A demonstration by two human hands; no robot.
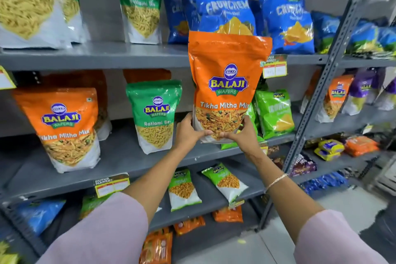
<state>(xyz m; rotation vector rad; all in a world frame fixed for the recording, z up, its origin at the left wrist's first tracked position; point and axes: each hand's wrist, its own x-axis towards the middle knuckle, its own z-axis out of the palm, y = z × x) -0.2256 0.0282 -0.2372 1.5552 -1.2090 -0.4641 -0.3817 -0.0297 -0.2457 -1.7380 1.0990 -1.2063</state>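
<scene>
Head view: a grey shelf rack is shown stocked with snack bags. An orange Tikha Mitha Mix pouch is held upright in front of the rack's middle shelf. Its base is gripped by the left hand and right hand, thumbs pressed on the front, fingers wrapped behind.

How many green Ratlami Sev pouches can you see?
4 pouches: two overlapping on the top shelf left, one at its centre, one on the middle shelf. Others may hide behind.
</scene>
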